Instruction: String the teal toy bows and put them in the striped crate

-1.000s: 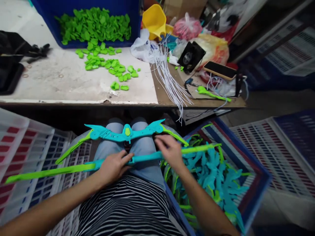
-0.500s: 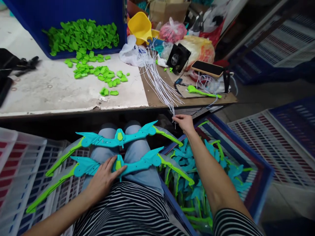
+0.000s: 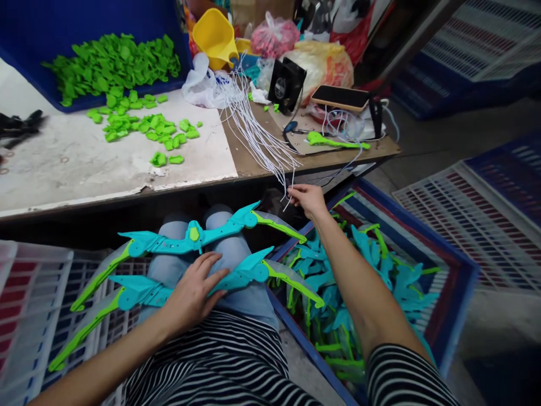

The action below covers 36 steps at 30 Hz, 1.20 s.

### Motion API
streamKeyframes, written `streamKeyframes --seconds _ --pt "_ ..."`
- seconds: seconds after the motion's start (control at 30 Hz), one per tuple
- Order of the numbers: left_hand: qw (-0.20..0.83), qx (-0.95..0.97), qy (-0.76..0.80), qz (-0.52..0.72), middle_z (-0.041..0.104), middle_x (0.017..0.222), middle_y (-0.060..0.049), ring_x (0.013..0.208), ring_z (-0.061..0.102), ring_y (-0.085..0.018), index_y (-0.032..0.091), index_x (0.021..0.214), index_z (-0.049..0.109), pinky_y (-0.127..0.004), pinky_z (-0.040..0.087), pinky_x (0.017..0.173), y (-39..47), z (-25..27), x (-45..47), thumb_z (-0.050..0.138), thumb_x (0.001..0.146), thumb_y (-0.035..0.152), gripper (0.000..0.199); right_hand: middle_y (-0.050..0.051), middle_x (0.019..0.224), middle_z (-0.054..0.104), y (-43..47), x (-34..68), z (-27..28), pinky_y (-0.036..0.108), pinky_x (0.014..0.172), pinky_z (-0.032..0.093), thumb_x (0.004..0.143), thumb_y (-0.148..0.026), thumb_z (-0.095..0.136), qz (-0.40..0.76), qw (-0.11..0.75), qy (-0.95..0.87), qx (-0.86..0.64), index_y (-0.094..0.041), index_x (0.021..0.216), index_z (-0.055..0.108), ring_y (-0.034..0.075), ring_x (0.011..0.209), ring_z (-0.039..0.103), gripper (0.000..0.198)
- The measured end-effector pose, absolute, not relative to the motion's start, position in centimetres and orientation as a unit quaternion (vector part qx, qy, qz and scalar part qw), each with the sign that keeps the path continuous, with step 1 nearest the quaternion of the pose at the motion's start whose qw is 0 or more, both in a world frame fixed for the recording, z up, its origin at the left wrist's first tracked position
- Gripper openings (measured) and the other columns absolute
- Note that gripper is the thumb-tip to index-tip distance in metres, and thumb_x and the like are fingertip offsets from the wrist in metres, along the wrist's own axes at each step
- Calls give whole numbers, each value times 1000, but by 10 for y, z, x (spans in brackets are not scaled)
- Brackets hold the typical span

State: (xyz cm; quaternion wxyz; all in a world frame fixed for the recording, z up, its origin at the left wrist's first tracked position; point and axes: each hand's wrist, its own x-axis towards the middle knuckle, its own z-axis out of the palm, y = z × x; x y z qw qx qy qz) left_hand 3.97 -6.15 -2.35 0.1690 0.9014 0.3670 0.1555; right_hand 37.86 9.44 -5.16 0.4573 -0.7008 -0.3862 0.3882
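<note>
Two turquoise toy bows with lime-green limbs lie across my lap: the far toy bow (image 3: 226, 230) and the near toy bow (image 3: 249, 270). My left hand (image 3: 195, 290) rests over the middle of the near one, fingers stretched out, hiding its centre. At the table edge my right hand (image 3: 307, 198) pinches the end of a white cord (image 3: 292, 179). Other cords of the same bundle (image 3: 257, 132) hang over the edge beside it and run back across the table.
Green plastic pieces (image 3: 163, 129) lie on the table (image 3: 190, 160), spilling from a blue bin (image 3: 21, 56). A small black fan (image 3: 287, 84), a phone (image 3: 341, 97) and a yellow scoop (image 3: 214, 39) stand farther back. At my right is a blue crate (image 3: 459, 304) of bow parts; a white crate (image 3: 84, 265) is at left.
My left hand has slid right over the near bow's centre, covering its green middle piece. My right hand has drawn a cord end slightly apart from the bundle. The view has shifted right.
</note>
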Motion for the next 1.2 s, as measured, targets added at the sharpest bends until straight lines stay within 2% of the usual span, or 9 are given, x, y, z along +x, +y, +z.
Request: streamKeyframes --seconds 0.3,0.5,0.57,0.63,0.73,0.83,0.93,1.0,1.2 --pt "202 889 377 165 51 129 -14 124 43 -29 19 117 59 -48 49 96 -63 -27 48 53 89 26 30 -4 42 52 102 368 -48 16 30 30 64 -16 70 401 450 -395 -693 -14 59 60 7 34 46 11" --pt "227 870 388 203 56 124 -14 117 49 -27 18 114 61 -46 49 93 -64 -15 55 52 89 24 27 -5 38 51 75 398 -37 18 35 35 65 -21 69 299 420 -427 -743 -14 63 66 9 34 46 8" --pt "287 852 390 199 60 118 -13 110 54 -25 18 111 63 -44 50 90 -66 -10 65 51 90 27 26 -4 39 53 46 415 -31 19 36 35 63 -26 71 304 414 -417 -750 -14 63 67 9 35 46 13" --pt "399 820 378 160 64 110 -11 101 59 -22 18 108 65 -39 51 89 -70 -9 80 50 90 29 26 -2 42 56 4 429 -26 20 36 36 59 -34 75 357 398 -398 -746 -15 62 66 10 37 48 21" --pt "596 721 351 52 68 105 -8 96 62 -20 17 103 68 -35 50 88 -78 -21 114 53 87 26 24 2 51 63 -73 434 -25 21 37 38 53 -48 79 447 359 -363 -734 -16 61 67 11 41 52 35" --pt "735 557 383 -48 70 101 -7 91 63 -19 16 100 69 -30 51 79 -89 -49 155 56 83 21 22 4 54 65 -144 421 -34 22 38 38 56 -57 76 465 338 -333 -748 -16 64 69 11 42 52 43" --pt "795 404 446 -74 69 85 -6 76 62 -14 13 99 67 -23 49 65 -100 -80 191 57 81 14 21 3 52 64 -191 401 -51 23 39 37 60 -62 70 426 347 -315 -774 -16 69 71 12 41 51 46" --pt "813 350 461 -66 66 76 -4 67 60 -11 12 99 66 -21 47 62 -104 -96 208 58 80 10 21 2 50 63 -208 390 -63 24 42 39 63 -62 68 382 364 -310 -791 -16 73 71 13 43 53 48" --pt "828 304 467 -54 63 71 -2 60 59 -9 9 98 64 -21 44 59 -106 -107 231 52 83 5 20 3 56 66 -218 377 -84 28 48 46 77 -59 57 276 366 -370 -808 -16 80 71 16 47 59 46"
